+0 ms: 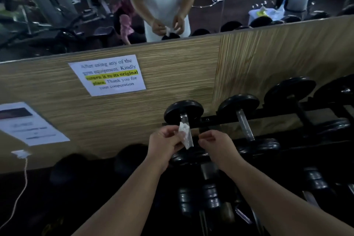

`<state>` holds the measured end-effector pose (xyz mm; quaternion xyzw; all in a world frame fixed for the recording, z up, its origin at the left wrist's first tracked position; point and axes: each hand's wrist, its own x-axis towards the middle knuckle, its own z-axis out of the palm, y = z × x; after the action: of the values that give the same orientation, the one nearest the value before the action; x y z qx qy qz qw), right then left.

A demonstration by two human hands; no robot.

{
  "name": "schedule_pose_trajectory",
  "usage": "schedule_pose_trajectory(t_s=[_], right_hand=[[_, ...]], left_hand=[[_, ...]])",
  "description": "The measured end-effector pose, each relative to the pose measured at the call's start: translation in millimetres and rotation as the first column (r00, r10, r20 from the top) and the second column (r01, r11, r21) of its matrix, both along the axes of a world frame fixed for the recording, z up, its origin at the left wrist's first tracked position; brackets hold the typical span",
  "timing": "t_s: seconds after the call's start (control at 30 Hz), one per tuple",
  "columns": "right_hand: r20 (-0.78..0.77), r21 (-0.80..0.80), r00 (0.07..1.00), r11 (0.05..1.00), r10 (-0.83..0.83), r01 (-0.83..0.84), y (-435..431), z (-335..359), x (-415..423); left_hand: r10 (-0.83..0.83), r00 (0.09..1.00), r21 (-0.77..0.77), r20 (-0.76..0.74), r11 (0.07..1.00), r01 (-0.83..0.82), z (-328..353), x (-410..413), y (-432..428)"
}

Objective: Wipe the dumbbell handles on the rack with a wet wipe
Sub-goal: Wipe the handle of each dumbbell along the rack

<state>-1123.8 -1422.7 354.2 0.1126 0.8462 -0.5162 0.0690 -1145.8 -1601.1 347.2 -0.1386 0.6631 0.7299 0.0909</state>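
A black dumbbell rack [214,119] runs from the centre to the right, holding several black dumbbells with steel handles. My left hand [164,142] pinches a small white wet wipe [183,132] just in front of the leftmost dumbbell's handle [186,128]. Whether the wipe touches the handle I cannot tell. My right hand [215,144] hovers just to the right of that handle with its fingers curled and nothing seen in them. Another steel handle [245,124] lies one place to the right.
A wood-grain wall panel [172,74] with two paper notices stands behind the rack, with a mirror above it showing a person in a white shirt. A white charger and cable [21,154] hang at the lower left. More dumbbells [199,195] sit on a lower tier.
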Motion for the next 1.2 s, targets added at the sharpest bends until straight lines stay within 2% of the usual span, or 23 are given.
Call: schedule_pose_trajectory(t_s=[0.07, 0.1, 0.23, 0.37, 0.43, 0.53, 0.67, 0.73, 0.83, 0.93, 1.1, 1.2], right_hand=[[0.004, 0.163, 0.999, 0.986, -0.034, 0.033, -8.0, -19.1, -7.6], [0.019, 0.18, 0.998, 0.982, -0.059, 0.055, -11.9, -27.4, -9.5], [0.067, 0.055, 0.984, 0.985, -0.164, 0.161, -28.0, -54.9, -8.0], [0.083, -0.095, 0.965, 0.962, -0.25, 0.258, -29.3, -62.2, -2.0], [0.106, -0.128, 0.962, 0.956, -0.253, 0.265, -27.7, -66.0, 1.3], [0.138, -0.158, 0.957, 0.948, -0.257, 0.277, -28.5, -73.7, 9.9], [0.133, -0.2, 0.952, 0.934, -0.275, 0.297, -30.9, -77.9, 16.2], [0.13, -0.205, 0.952, 0.932, -0.278, 0.3, -31.1, -78.8, 15.5], [0.127, -0.213, 0.951, 0.929, -0.281, 0.303, -28.8, -78.5, 14.1], [0.126, -0.219, 0.951, 0.927, -0.281, 0.303, -26.7, -76.8, 14.5], [0.09, -0.204, 0.968, 0.947, -0.233, 0.247, -35.4, -75.6, 25.2], [0.082, -0.194, 0.959, 0.94, -0.271, 0.282, -43.3, -72.9, 29.2]], left_hand=[[-0.021, 0.999, -0.138, -0.031, 0.99, 0.016, -16.5, -28.3, -14.3], [-0.044, 0.998, -0.21, -0.052, 0.977, 0.032, -25.2, -41.1, -19.8], [-0.236, 0.966, -0.536, -0.109, 0.832, 0.143, -53.6, -77.0, -25.1], [-0.329, 0.927, -0.713, -0.18, 0.693, 0.107, -77.4, -93.5, -17.2], [-0.333, 0.898, -0.736, -0.288, 0.677, 0.015, -86.9, -92.0, -13.7], [-0.291, 0.841, -0.696, -0.457, 0.706, -0.133, -96.3, -87.7, -11.3], [-0.339, 0.719, -0.679, -0.607, 0.691, -0.247, -98.7, -94.4, -9.5], [-0.443, 0.655, -0.716, -0.613, 0.661, -0.223, -92.4, -101.3, -6.2], [-0.627, 0.566, -0.807, -0.536, 0.578, -0.124, -86.5, -110.3, -4.6], [-0.721, 0.541, -0.872, -0.433, 0.487, -0.05, -86.2, -110.5, -7.0], [-0.683, 0.581, -0.847, -0.443, 0.53, -0.023, -82.7, -105.6, -7.2], [-0.747, 0.497, -0.831, -0.441, 0.549, 0.087, -84.7, -89.0, -12.6]])
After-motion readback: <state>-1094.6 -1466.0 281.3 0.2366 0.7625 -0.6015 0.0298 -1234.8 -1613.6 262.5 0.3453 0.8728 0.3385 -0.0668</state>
